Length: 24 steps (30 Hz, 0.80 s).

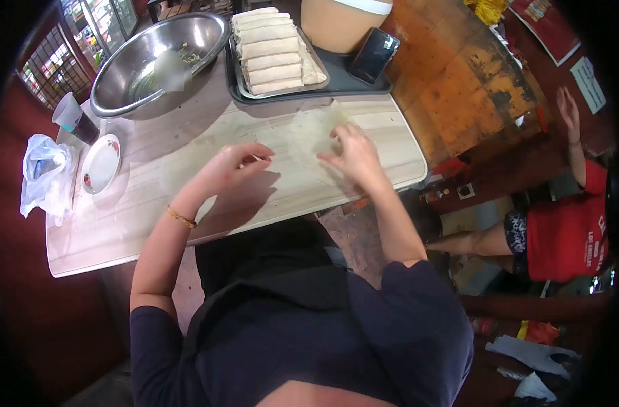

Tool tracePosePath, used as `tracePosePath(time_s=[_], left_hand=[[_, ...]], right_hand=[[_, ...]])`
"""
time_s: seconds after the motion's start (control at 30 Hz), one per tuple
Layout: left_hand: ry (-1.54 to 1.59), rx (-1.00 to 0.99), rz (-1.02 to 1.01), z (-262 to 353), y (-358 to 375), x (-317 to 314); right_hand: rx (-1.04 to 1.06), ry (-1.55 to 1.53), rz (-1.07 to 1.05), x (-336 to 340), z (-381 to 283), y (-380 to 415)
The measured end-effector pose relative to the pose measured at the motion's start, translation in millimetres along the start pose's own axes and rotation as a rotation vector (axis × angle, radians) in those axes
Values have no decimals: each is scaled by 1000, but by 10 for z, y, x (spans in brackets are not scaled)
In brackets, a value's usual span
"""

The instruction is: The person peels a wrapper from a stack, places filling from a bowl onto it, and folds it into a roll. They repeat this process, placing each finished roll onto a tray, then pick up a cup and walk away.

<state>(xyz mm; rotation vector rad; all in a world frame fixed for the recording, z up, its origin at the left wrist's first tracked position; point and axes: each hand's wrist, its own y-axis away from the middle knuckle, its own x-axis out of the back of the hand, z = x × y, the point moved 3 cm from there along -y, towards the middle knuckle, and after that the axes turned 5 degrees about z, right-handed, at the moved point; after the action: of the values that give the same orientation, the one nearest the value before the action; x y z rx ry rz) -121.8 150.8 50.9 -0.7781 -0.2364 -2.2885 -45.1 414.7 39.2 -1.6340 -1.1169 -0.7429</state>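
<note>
A thin, see-through spring roll wrapper [301, 139] lies on the table, its edges hard to make out. My right hand [353, 152] is over its right side, thumb and fingers apart, with the fingertips at or just above the sheet. To the left, my left hand [236, 168] hovers over the tabletop with fingers loosely bent, nothing visible in it, and casts a shadow below. Another pale, thin sheet [187, 163] seems to lie left of that hand. Rolled spring rolls [272, 51] are lined up on a metal tray [316, 80] beyond my hands.
A steel bowl [109, 91] with some filling stands back left. Near it are a plastic cup [75, 119], a plate [101, 163] and a plastic bag [46, 173]. A phone [375, 55] leans by a tan tub [340, 26]. A person in red [567, 230] is at right.
</note>
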Motion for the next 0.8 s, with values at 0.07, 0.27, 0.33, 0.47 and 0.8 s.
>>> tracePosePath(time_s=[0.07,0.27,0.33,0.47,0.8], left_hand=[[37,-44,16,-2,-4,-70],[92,25,-10,-87,-35,-40],[108,38,-8,-48,-42,-32],[-73,-244,206,111,-58,-5],[596,331,251,-260,118,377]], right_hand=[[179,-8,61,-14,-280,171],[257,44,83,-347,-360,388],[312,69,97,-302,-398,380],[292,-326,-75,433,-669,132],[-625,-1480,-469,-107,-283,-481]])
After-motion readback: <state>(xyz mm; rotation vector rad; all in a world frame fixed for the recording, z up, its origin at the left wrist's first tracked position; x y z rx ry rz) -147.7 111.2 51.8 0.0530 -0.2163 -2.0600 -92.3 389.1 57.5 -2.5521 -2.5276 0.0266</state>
